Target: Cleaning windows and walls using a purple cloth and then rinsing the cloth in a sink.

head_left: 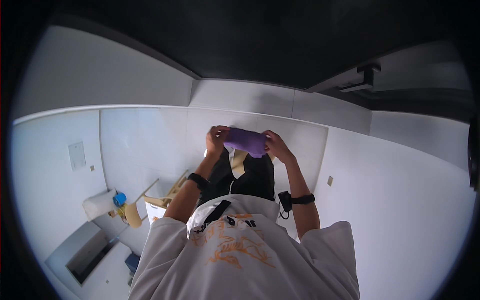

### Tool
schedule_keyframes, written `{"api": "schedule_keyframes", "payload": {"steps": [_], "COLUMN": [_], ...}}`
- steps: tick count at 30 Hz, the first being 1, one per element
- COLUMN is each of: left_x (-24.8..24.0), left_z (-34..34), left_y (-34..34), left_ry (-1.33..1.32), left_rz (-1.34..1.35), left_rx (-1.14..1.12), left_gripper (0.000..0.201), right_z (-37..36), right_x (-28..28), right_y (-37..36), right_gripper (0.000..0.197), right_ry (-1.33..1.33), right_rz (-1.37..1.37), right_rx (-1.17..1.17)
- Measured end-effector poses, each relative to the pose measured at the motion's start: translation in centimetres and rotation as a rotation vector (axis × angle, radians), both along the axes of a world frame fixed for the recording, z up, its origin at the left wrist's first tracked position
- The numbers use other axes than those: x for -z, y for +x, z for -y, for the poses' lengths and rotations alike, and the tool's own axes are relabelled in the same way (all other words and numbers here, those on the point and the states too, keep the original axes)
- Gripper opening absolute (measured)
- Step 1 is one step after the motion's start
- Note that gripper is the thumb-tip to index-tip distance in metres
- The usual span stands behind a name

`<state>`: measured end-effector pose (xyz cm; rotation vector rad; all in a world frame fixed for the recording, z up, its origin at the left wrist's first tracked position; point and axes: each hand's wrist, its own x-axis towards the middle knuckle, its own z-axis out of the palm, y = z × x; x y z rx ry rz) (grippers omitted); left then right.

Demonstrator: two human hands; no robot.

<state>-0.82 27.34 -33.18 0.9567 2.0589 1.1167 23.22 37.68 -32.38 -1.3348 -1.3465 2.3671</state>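
While both arms are raised, the left hand [216, 139] and right hand [276, 146] pinch a purple cloth [245, 141] taut between closed fingers.

A purple cloth [246, 141] is held up between both hands, the left hand [216, 138] gripping one end, the right hand [276, 146] the other. A white T-shirt [240, 255] is seen below, white walls [400, 200] all around.

White tee [250, 260] with orange print, short sleeves; black band on each wrist, black strap at collar.
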Motion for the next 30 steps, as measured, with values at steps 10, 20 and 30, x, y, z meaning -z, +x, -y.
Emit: {"api": "schedule_keyframes", "payload": {"steps": [10,20,30], "left_x": [7.7,12.8,12.5], "left_z": [-14.0,-10.7,-9.9], "left_y": [-10.3,-14.0,-16.3], "left_ry": [0.213,0.355,0.504], "left_rz": [-0.692,-0.592,-0.725], "left_rx": [0.167,0.361,0.575], "left_gripper": [0.016,0.025,0.027], "right_z": [-3.8,2.7,5.4], "right_x": [21.2,15.0,16.2], "right_y": [-16.5,-21.6,-29.6], "right_gripper": [0.017,0.022,0.021], "right_ry": [-0.016,0.358,-0.248], "right_rz": [-0.154,0.094,-0.102], "right_rx": [0.240,0.282,0.491]}}
